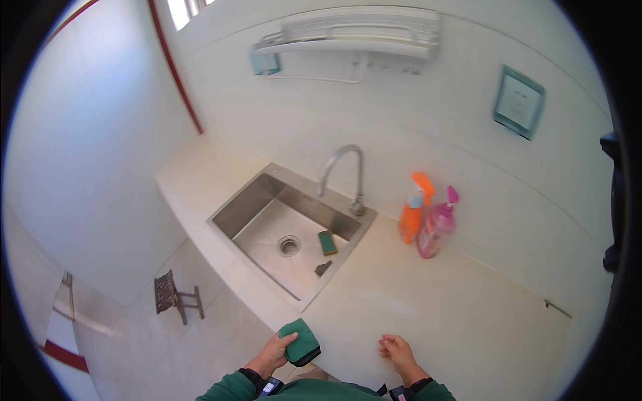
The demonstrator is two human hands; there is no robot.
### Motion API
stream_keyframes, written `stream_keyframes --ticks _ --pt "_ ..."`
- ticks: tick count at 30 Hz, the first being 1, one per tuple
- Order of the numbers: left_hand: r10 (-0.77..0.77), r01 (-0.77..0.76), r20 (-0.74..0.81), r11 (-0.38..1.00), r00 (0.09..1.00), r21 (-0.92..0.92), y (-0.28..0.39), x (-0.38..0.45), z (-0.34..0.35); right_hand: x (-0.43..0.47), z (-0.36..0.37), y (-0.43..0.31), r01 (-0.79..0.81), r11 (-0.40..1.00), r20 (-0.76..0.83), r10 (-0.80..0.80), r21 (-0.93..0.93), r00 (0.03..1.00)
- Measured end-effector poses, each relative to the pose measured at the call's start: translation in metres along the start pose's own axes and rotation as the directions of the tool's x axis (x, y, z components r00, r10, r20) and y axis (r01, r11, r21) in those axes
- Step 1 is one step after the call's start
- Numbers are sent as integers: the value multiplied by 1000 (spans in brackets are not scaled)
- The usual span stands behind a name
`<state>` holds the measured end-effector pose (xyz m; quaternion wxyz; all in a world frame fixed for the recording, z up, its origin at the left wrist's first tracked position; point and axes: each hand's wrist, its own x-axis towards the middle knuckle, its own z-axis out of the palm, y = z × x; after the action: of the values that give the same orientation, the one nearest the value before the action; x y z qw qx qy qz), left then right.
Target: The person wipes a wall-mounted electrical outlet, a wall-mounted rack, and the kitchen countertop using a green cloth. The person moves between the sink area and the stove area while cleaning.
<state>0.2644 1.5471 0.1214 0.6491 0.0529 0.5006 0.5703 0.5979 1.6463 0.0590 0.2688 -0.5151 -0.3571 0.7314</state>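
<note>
My left hand (273,355) grips a folded green cloth (300,341) with a black lower edge, its thumb lying on top. The cloth is held at the front edge of the pale countertop (351,331), near the sink's front corner. Over the counter to the right, my right hand (397,352) holds nothing, its fingers loosely curled and slightly apart. Beyond both hands is a stainless steel sink (261,223). Inside it lie a green-and-yellow scouring sponge (327,243) and a dark scrap (322,268), perhaps a steel-wool pad.
A curved faucet (359,180) rises behind the sink. Against the wall stand an orange spray bottle (411,220) and a pink pump bottle (435,233). A white rack (351,42) hangs above. On the floor at left is a small folding stool (173,295).
</note>
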Motion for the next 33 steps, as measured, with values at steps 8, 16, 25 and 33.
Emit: stream_keyframes --ticks 8,16,25,33 --pt "110 -161 -194 950 975 -266 15 -53 -94 39 107 -3 31 949 301 68 -314 951" --pt "121 -217 -451 961 884 -169 17 -99 -270 27 199 -17 371 -259 372 48 -892 927" --pt "91 -232 -628 962 773 -145 88 -119 -409 46 210 -17 256 -418 194 187 -871 963" --pt "138 -239 -485 959 864 -154 170 -37 -388 56 208 -21 321 -495 214 262 -808 941"
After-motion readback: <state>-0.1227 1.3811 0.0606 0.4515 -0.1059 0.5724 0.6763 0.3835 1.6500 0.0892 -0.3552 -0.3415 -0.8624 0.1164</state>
